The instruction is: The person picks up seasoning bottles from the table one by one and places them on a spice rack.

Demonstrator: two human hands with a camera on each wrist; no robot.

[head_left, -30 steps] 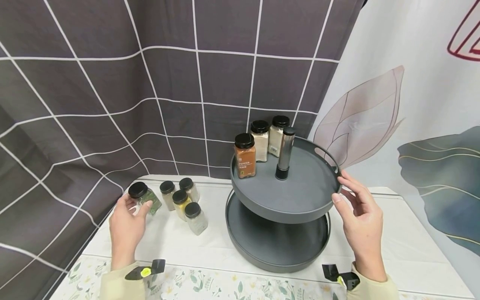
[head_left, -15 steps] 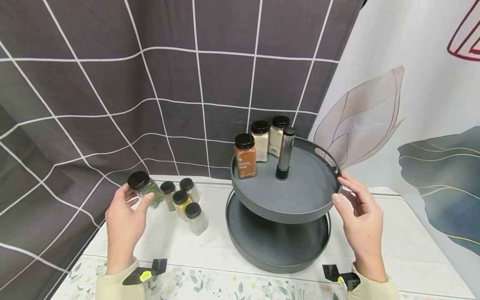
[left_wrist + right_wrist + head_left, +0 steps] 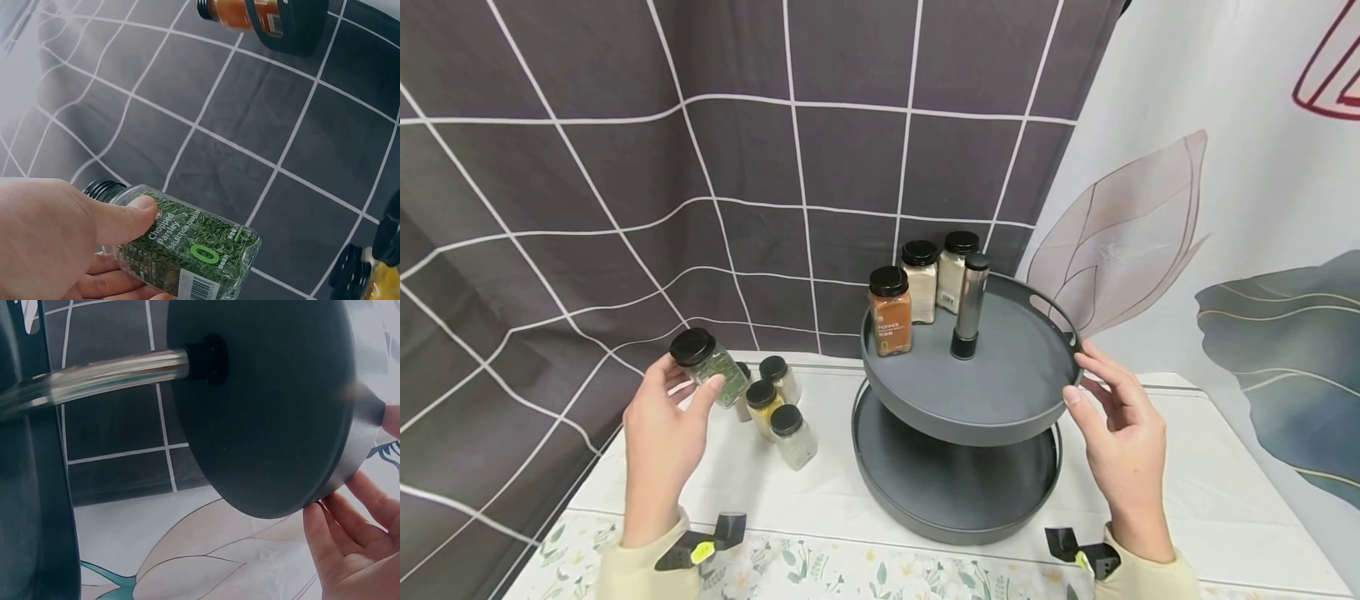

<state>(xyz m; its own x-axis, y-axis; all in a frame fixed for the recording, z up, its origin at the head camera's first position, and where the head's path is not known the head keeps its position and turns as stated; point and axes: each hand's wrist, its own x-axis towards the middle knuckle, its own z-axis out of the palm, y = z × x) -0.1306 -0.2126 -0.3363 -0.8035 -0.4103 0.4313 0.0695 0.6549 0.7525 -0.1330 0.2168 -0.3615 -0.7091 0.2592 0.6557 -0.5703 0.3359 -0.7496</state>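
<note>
At a cloth-covered table (image 3: 752,500), we are seeing a person's left hand (image 3: 664,437) grasping a parsley jar (image 3: 721,372), the thumb pressing across one face and the fingers supporting the other. The jar, labelled "Chopped Parsley", is hanging above the table's left side, tilting with its black lid toward the upper left and partly covering a small jar (image 3: 742,407) from our view. Three more black-lidded jars are standing close by: a yellow-filled jar (image 3: 763,410), a clear-looking jar (image 3: 796,445) in front and a pale jar (image 3: 786,386) behind.

We are watching the right hand (image 3: 1122,425) holding the right-hand rim of a round grey upper tray (image 3: 1007,367), thumb and fingers bearing on its edge near a handle slot. A pepper jar (image 3: 892,327) and two pale-filled jars (image 3: 921,293) are lining that tray's back left, near a metal post (image 3: 973,300) rising from its middle. Below, a lower tray (image 3: 955,500) is resting on the table. Behind, we are noting a dark gridded curtain (image 3: 850,154); at right, a leaf-patterned cloth (image 3: 1120,242) is hanging.
</note>
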